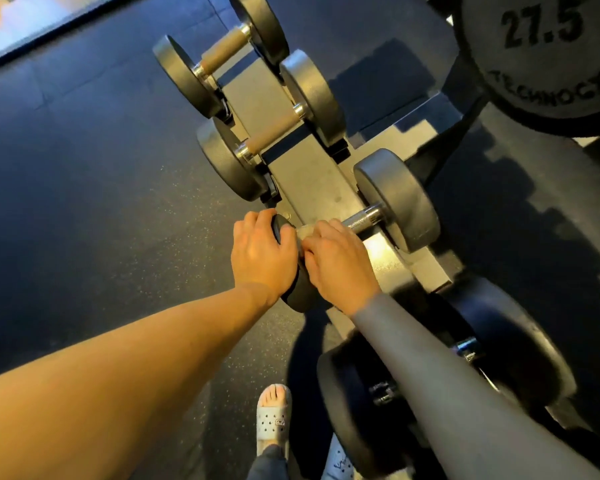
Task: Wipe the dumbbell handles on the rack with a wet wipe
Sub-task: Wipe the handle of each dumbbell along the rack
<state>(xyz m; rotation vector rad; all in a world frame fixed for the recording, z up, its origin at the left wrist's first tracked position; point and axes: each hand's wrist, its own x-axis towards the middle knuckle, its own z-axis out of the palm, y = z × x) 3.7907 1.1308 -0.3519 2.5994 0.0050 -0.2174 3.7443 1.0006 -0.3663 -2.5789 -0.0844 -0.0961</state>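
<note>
1. The right hand [340, 261], in a grey sleeve, curls round the handle [364, 219] of the middle dumbbell. Its fingers are closed over a pale wet wipe [305, 233] held against the steel, and bare knurled metal shows beyond the knuckles.
2. The left hand [260, 254] cups that dumbbell's near head [300, 292], fingers curled over its rim, apparently steadying it on the rack [309, 181].
3. Progress, judged by position: this handle is mid-wipe. Whether the brown-gripped dumbbells [271, 135] farther along or the larger dumbbell [354, 403] nearest the camera have been cleaned cannot be told.
4. Writing: "27.5" is moulded on the big weight [541, 64] at upper right, above curved lettering resembling "TECHNOGYM", partly cut off. A mark on the sandal [273, 417] is too small to read.
</note>
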